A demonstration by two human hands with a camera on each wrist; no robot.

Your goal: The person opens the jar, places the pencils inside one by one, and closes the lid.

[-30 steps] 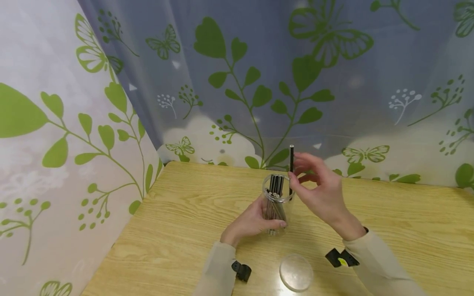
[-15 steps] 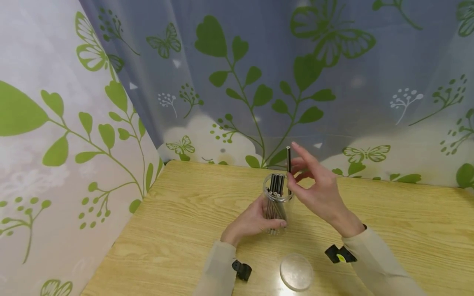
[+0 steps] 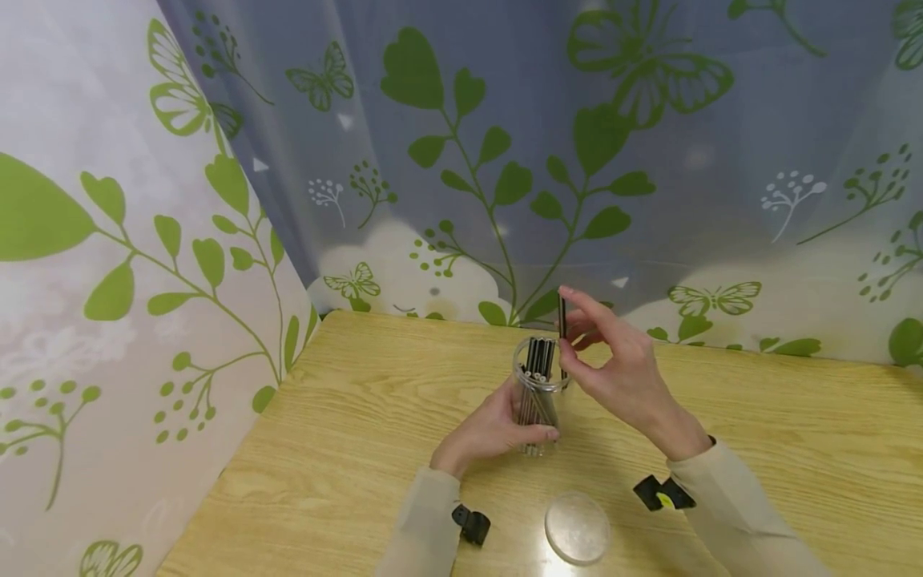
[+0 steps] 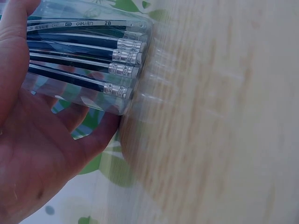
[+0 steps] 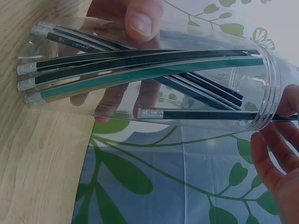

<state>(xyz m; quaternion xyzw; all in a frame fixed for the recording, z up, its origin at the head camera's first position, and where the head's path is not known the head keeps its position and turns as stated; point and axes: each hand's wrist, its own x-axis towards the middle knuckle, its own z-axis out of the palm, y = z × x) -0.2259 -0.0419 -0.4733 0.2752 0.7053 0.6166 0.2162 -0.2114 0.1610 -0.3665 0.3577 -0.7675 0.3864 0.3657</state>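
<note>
My left hand point(image 3: 490, 430) grips a clear plastic jar point(image 5: 273, 88) round its lower side, holding it upright over the table. Inside lean several dark pencils point(image 3: 539, 358) and a green one point(image 5: 140, 74), their eraser ends at the bottom. One pencil in the left wrist view is marked 2B. Thumb and fingers of my right hand point(image 3: 623, 365) pinch a black pencil point(image 3: 563, 316) above the jar's mouth, with the index fingertip at its top end. That pencil's lower part point(image 5: 210, 115) is inside the jar, and its eraser end hangs above the bottom.
A round clear lid point(image 3: 577, 529) lies on the wood-grain table point(image 3: 339, 417) between my forearms. Behind the table hangs a blue curtain point(image 3: 360, 136) with green leaves and butterflies; a pale patterned one point(image 3: 130, 377) is at the left.
The pinched pencil has shifted slightly left. My right index finger lifted off beside the pencil, then came down at its top end. The left hand and jar have stayed nearly still.
</note>
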